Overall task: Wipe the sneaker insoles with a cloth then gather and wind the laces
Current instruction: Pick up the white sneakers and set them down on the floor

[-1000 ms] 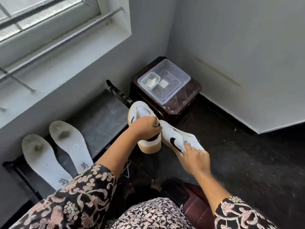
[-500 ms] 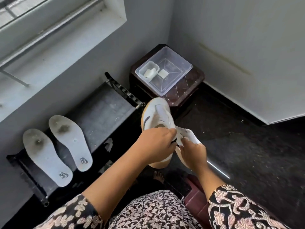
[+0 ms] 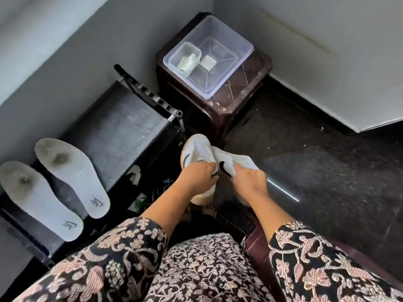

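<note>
Two white sneakers with black side marks and tan soles hang low over the dark floor in front of my knees. My left hand [image 3: 197, 177] grips the left sneaker [image 3: 196, 152] at its opening. My right hand [image 3: 250, 182] grips the right sneaker [image 3: 237, 162] the same way, toe pointing right. Two grey, stained insoles [image 3: 72, 177] [image 3: 37, 199] lie side by side on the black rack [image 3: 122, 127] at my left. No laces show on the shoes; a thin cord lies in the shadow under the rack's edge.
A dark brown stool [image 3: 229, 99] stands in the corner and carries a clear plastic tub [image 3: 226, 40] with a smaller tub [image 3: 185, 57] and white cloth pieces [image 3: 208, 62]. Scraps of paper lie on the floor by the rack. A red-brown seat edge [image 3: 257, 247] sits by my right knee.
Both hands have lowered the sneakers toward the floor and brought them side by side. My view has tilted down, so the window has left the frame.
</note>
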